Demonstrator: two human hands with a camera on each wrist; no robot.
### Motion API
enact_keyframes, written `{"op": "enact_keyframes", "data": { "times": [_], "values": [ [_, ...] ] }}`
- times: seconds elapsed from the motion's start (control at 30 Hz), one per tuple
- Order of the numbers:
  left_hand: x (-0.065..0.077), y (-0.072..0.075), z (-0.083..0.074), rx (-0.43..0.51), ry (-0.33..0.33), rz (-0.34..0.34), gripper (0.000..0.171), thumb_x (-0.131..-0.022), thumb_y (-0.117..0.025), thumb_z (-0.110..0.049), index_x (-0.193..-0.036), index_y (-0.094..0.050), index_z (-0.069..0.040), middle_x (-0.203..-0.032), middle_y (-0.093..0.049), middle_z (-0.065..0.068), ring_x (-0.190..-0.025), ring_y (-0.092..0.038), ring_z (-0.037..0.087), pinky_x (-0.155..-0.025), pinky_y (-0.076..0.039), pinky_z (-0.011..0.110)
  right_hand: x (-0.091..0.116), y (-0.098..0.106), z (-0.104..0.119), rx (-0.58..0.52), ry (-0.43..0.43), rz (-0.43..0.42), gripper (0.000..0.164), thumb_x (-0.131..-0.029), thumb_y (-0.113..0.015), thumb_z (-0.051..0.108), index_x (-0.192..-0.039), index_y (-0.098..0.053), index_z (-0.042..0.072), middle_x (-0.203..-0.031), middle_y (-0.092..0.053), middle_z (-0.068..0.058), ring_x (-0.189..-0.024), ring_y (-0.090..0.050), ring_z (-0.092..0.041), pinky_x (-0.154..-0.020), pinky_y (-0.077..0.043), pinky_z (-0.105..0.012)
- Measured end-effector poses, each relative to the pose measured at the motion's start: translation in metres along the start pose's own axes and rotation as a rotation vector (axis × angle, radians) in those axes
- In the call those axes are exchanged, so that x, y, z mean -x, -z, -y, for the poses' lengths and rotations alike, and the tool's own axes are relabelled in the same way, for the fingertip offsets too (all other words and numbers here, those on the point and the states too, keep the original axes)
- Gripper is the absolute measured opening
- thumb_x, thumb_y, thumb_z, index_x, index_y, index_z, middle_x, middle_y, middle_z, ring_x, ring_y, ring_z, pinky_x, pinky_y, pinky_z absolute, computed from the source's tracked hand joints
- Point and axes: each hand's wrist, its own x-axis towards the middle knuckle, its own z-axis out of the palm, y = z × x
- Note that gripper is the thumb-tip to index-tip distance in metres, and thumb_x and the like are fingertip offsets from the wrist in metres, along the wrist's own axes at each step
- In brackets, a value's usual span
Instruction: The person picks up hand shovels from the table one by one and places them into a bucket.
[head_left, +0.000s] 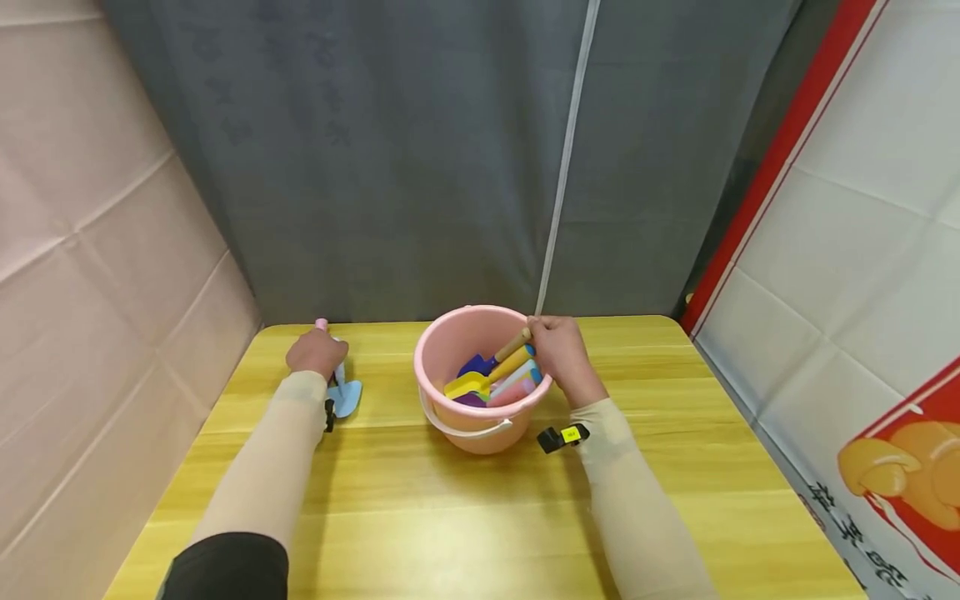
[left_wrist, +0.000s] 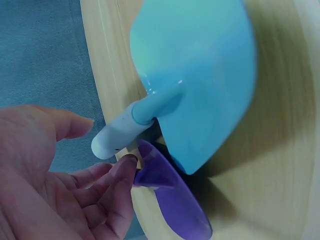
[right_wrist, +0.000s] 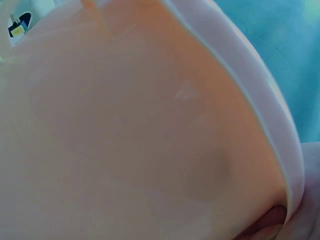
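My left hand [head_left: 318, 354] is over the far left of the table, by a light blue hand trowel [head_left: 345, 398]. In the left wrist view its thumb stands apart from the fingers, and the fingertips [left_wrist: 125, 167] touch a purple trowel [left_wrist: 175, 195] near its wooden handle. The pale blue handle [left_wrist: 117, 132] of the blue trowel points into the gap. At the centre back stands a pink bucket [head_left: 472, 315]; my right hand [head_left: 566, 354] grips its right rim. Inside lean several small garden tools, among them a yellow scoop [head_left: 467, 383] and a dark blue one with a wooden handle [head_left: 513, 344].
A white carrying handle [head_left: 468, 432] hangs down the bucket's front. The wooden table [head_left: 420, 533] ends at a grey curtain [head_left: 375, 167] behind. Pale cloth walls [head_left: 97, 275] rise on the left and a printed white banner [head_left: 847, 275] on the right.
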Motion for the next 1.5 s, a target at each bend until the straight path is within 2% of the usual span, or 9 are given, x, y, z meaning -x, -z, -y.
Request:
{"op": "enact_keyframes", "data": {
  "times": [0.2,0.43,0.67,1.03,1.33,1.5],
  "values": [
    [-0.007,0.000,0.004,-0.009,0.002,-0.002,0.057,-0.105,-0.055,-0.045,-0.109,-0.076,0.008,-0.109,-0.072,0.029,-0.098,-0.069,0.041,-0.079,-0.054,0.051,-0.002,-0.003,0.001,-0.017,0.010,-0.009,0.040,-0.116,-0.057,0.033,-0.115,-0.082,0.001,-0.091,-0.065,-0.013,-0.086,-0.061,-0.025,-0.068,-0.052,-0.025],
    [-0.014,-0.007,0.014,0.019,-0.018,-0.012,0.050,-0.105,-0.060,-0.039,-0.105,-0.074,0.009,-0.104,-0.072,0.028,-0.092,-0.069,0.040,-0.076,-0.055,0.051,-0.002,-0.007,-0.001,-0.006,0.019,-0.008,0.039,-0.116,-0.057,0.032,-0.111,-0.082,0.002,-0.090,-0.065,-0.012,-0.085,-0.062,-0.025,-0.067,-0.053,-0.025],
    [-0.009,-0.004,0.011,0.062,-0.021,-0.022,0.059,-0.105,-0.058,-0.044,-0.114,-0.073,0.012,-0.109,-0.072,0.029,-0.095,-0.068,0.042,-0.080,-0.055,0.054,-0.003,-0.006,0.000,0.003,0.029,-0.001,0.039,-0.116,-0.056,0.032,-0.115,-0.082,0.002,-0.091,-0.064,-0.013,-0.084,-0.062,-0.025,-0.067,-0.052,-0.025],
    [-0.002,0.005,0.002,0.141,-0.091,-0.008,0.059,-0.103,-0.054,-0.047,-0.111,-0.070,0.009,-0.108,-0.071,0.027,-0.088,-0.066,0.040,-0.077,-0.054,0.050,-0.005,-0.003,0.002,0.005,0.027,0.010,0.039,-0.117,-0.056,0.032,-0.116,-0.082,0.003,-0.092,-0.065,-0.013,-0.089,-0.061,-0.026,-0.071,-0.053,-0.027],
    [0.011,0.016,0.003,0.130,-0.152,0.015,0.068,-0.109,-0.046,-0.050,-0.125,-0.067,0.012,-0.121,-0.068,0.031,-0.104,-0.065,0.044,-0.096,-0.053,0.057,-0.006,-0.003,0.001,-0.002,0.025,0.003,0.040,-0.117,-0.056,0.033,-0.110,-0.081,0.002,-0.090,-0.063,-0.012,-0.086,-0.062,-0.026,-0.069,-0.053,-0.026],
    [0.016,0.018,0.007,0.159,-0.156,0.038,0.071,-0.108,-0.046,-0.051,-0.129,-0.065,0.014,-0.120,-0.065,0.031,-0.106,-0.061,0.044,-0.100,-0.050,0.057,-0.007,-0.004,0.002,-0.007,0.027,0.004,0.040,-0.117,-0.055,0.033,-0.112,-0.081,0.003,-0.091,-0.064,-0.012,-0.088,-0.062,-0.026,-0.070,-0.054,-0.027]
  ]
}}
